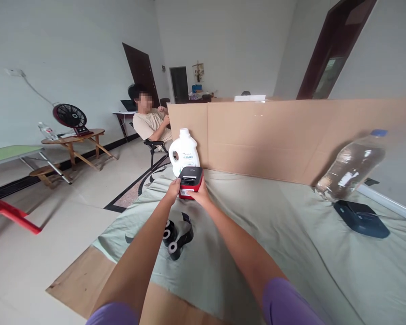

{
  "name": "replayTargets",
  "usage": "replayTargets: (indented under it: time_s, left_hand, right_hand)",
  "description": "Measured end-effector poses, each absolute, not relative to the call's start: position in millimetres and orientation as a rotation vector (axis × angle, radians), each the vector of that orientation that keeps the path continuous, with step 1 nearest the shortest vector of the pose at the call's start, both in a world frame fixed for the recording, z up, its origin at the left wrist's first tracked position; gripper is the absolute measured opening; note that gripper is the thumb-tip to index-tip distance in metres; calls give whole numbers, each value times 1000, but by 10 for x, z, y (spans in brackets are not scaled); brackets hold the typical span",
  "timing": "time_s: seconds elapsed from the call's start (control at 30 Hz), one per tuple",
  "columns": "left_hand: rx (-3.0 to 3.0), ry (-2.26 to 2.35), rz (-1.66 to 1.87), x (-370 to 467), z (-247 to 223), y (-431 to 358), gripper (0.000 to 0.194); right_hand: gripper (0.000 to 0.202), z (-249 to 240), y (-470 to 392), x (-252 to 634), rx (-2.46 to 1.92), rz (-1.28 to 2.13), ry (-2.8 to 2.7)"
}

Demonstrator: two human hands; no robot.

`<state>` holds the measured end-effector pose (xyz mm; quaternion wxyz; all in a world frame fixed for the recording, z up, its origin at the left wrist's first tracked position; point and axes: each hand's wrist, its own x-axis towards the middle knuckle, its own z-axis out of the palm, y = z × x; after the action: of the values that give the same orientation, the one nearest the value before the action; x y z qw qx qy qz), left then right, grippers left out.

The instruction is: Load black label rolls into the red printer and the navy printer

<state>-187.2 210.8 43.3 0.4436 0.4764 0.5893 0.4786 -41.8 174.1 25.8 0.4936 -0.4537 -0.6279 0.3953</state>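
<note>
Both hands close on a small red-and-black label printer [190, 181] at the far side of a cloth-covered table [291, 253]: the left hand [173, 188] grips its left edge, the right hand [200, 195] clasps its near right corner. A white sticker on the printer's front is too small to read. Just behind it stands a white jug [184, 151] whose blue label print is illegible. Black ribbon rolls [176, 234] lie nearer, between the forearms. A cardboard wall [291, 135] borders the back; bare cloth spreads right toward a clear water bottle [352, 164] and a dark blue device [361, 218]. A seated person [151, 123] is beyond.
</note>
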Motion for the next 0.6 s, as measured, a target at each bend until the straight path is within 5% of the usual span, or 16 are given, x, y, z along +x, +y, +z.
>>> replayTargets:
  time_s: [0.13,0.33,0.6]
  left_hand:
    - [1196,1375,1177,-1759,612,1909,43]
    - [1431,1151,1242,-1142,850,1173,48]
    - [1341,860,1234,-9,414,101,58]
  right_hand:
    - [114,132,1647,-347,-934,913,-1225]
    - [102,299,992,352,-767,773,-1202]
    - [94,391,-336,1508,-1105,512,-1301]
